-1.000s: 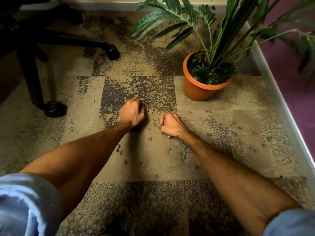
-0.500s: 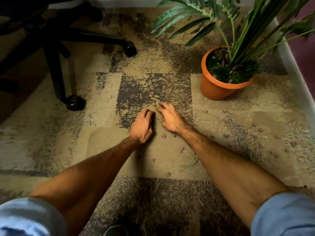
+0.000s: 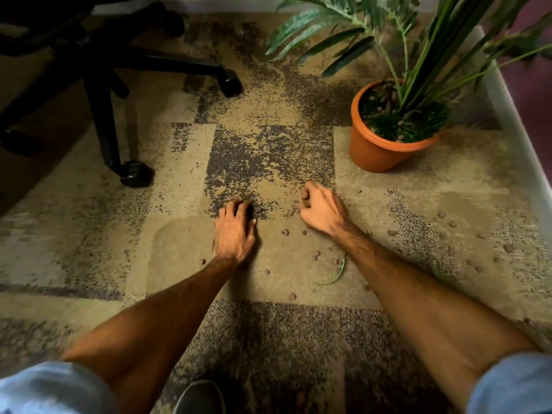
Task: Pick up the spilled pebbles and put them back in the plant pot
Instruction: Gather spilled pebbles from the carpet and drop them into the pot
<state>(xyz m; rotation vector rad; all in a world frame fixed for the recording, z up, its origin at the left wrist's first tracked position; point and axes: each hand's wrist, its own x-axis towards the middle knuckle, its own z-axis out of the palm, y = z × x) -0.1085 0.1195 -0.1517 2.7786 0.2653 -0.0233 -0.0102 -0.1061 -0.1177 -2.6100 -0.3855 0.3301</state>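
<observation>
Pebbles (image 3: 285, 231) lie scattered on the carpet (image 3: 179, 240) between the forearms and further right, easy to miss against its speckled pattern. Left hand (image 3: 234, 234) claws down at a cluster, fingers bent; whether it holds any I cannot tell. Right hand (image 3: 324, 212) is curled in a loose fist around pebbles, which could slip out in transit. Beyond stands the plant pot (image 3: 376, 150), where fronds (image 3: 328, 16) may deflect a careless drop.

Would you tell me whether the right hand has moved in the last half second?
Yes. Judged against the plant pot, the right hand has shifted rightward toward it, away from the left hand.
</observation>
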